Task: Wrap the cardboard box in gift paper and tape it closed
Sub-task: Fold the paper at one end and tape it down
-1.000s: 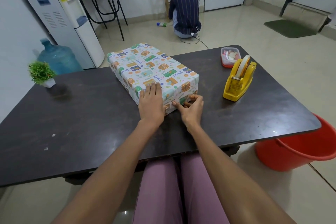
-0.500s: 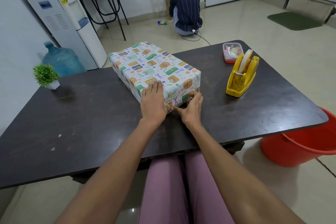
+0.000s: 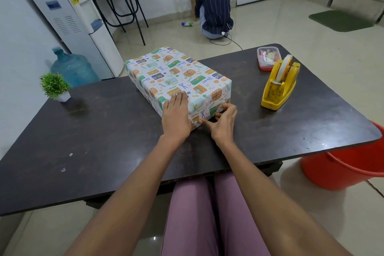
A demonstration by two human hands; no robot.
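The wrapped box [image 3: 178, 81] lies straight ahead of me on the dark surface [image 3: 104, 131], its long axis running away from me and slanting a little to the left, so only its near short end faces my hands. The gift paper [image 3: 162, 68] already covers the top and the long sides that I can see.

My left hand [image 3: 176, 118] lies flat, fingers straight and together, over the near left corner of the box, with the fingertips on the top face and the palm draped over the end. It presses the paper down and holds nothing. My right hand [image 3: 223, 122] sits just beside it at the near end face, low by the surface. Its thumb stretches left along the bottom edge and its fingers curl against the folded flap [image 3: 204, 113] of paper there, pinching the fold into place.

The two hands are close, nearly touching, both on this same end. I judge the step in hand to be closing the near end fold, which looks not yet taped.

The yellow tape dispenser [image 3: 279, 87] stands well off to my right, clearly nearer the right hand than the left. A small lidded tub [image 3: 269, 58] sits just behind it. To fetch tape, I reckon the right hand should go while the left keeps the fold flat.
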